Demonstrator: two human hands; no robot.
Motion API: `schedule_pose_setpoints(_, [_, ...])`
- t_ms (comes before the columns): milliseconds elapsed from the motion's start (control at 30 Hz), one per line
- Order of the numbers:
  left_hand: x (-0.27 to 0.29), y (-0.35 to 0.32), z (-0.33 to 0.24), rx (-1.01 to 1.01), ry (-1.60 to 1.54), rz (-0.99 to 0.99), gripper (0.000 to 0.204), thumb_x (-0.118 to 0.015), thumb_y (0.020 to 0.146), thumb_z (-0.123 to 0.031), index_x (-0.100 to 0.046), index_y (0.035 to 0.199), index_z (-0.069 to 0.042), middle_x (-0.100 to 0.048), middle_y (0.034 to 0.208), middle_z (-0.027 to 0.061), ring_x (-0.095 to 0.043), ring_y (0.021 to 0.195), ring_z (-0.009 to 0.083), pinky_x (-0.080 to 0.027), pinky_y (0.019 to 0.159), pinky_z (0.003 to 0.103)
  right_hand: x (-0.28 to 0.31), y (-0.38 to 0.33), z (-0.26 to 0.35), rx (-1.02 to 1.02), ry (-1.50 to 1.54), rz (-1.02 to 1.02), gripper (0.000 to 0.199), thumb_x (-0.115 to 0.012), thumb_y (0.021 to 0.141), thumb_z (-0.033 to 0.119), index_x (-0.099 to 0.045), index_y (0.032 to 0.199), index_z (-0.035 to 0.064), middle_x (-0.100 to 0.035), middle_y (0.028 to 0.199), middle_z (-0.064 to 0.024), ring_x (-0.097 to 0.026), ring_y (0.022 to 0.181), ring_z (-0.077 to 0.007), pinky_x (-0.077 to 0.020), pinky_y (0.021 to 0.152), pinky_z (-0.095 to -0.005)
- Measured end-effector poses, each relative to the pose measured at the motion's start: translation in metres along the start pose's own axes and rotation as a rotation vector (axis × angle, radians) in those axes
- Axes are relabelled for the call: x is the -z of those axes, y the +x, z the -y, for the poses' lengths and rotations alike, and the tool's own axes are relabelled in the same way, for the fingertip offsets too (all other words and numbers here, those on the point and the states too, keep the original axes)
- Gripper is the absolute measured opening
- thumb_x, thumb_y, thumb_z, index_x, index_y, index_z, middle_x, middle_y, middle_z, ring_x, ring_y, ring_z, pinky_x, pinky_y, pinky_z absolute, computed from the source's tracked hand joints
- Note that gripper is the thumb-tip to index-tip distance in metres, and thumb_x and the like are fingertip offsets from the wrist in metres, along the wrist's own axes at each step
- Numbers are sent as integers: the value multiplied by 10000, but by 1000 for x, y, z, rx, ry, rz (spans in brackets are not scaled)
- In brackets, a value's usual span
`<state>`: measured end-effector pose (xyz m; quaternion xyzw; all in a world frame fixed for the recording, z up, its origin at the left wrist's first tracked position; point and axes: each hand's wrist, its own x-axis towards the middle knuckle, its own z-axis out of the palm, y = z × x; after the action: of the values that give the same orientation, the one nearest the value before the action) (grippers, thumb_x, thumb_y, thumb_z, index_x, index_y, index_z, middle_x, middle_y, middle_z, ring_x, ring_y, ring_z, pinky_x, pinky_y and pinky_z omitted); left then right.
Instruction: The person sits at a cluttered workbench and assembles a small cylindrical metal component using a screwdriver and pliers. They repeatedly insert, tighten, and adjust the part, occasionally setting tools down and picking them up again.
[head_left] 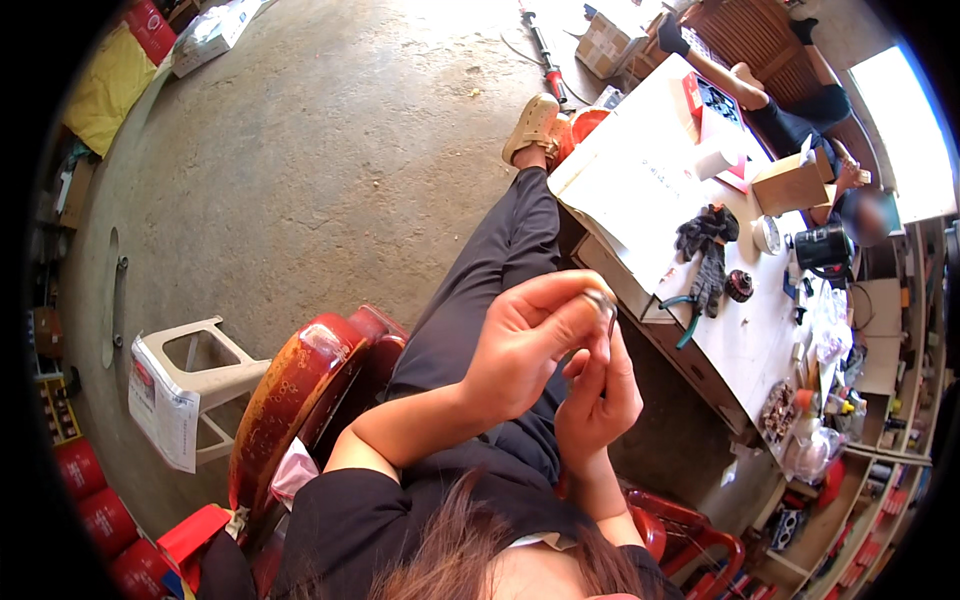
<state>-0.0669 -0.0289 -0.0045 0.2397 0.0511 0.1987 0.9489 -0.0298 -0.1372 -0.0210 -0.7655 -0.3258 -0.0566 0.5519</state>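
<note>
The left hand (525, 345) is clamped at the fingertips on a small shiny piece (604, 299), thumb and fingers pressed together round it, raised above the person's lap and just off the bench's near edge. The right hand (600, 408) comes up from below, its fingers curled and one fingertip close against the same piece; I cannot tell whether it grips too. Beneath them stretch the dark trousers (475, 275), with a beige clog (533, 127) by the bench's near left corner, next to an orange bucket (588, 122). Pliers with teal handles (690, 330) jut over the bench's (625, 165) near edge, and dark gloves (709, 270) lie just beside them. A dark red round thing (739, 286) sits next to the gloves. Toward the far edge stand a roll of tape (767, 236), an open cardboard box (787, 188) and a black container (823, 251). Coppery bits (778, 412) are heaped by the end nearest the shelves. Beyond the far edge another person (822, 118) sits. Across the floor, a worn red chair (300, 390) stands near a cream stool (225, 350).
</note>
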Motion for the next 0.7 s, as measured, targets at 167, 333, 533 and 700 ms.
schedule_pose_setpoints(167, [1, -1, 4, 70, -139, -47, 261, -545, 965, -151, -546, 1169, 12, -603, 873, 49, -573, 743, 114, -466, 694, 248, 1, 10, -3, 60, -5, 11, 308, -494, 923, -21, -589, 1215, -39, -652, 900, -113, -606, 720, -123, -489, 627, -241])
schedule_pose_setpoints(333, [1, 3, -4, 162, -244, 120, 247, -556, 959, -204, -538, 1115, -13, -561, 842, 33, -548, 703, 121, -444, 664, 254, 19, 9, 4, -140, 303, 95, 316, -433, 980, 95, -567, 1230, -45, -646, 1055, -64, -579, 844, -78, -447, 662, -166])
schedule_pose_setpoints(533, [3, 6, -4, 167, -304, 190, 250, -518, 956, -178, -512, 1133, -2, -562, 841, 58, -549, 699, 134, -448, 642, 261, 27, 8, 9, -154, 295, 157, 330, -431, 961, 51, -547, 1255, -42, -618, 841, -15, -522, 669, -46, -395, 576, -169])
schedule_pose_setpoints(700, [5, 4, -6, 136, -284, 192, 267, -503, 954, -147, -505, 1160, 24, -577, 848, 79, -567, 721, 142, -473, 651, 262, 34, 9, 14, -131, 226, 241, 393, -439, 900, -66, -531, 1281, -44, -602, 699, -55, -555, 618, -88, -455, 594, -217])
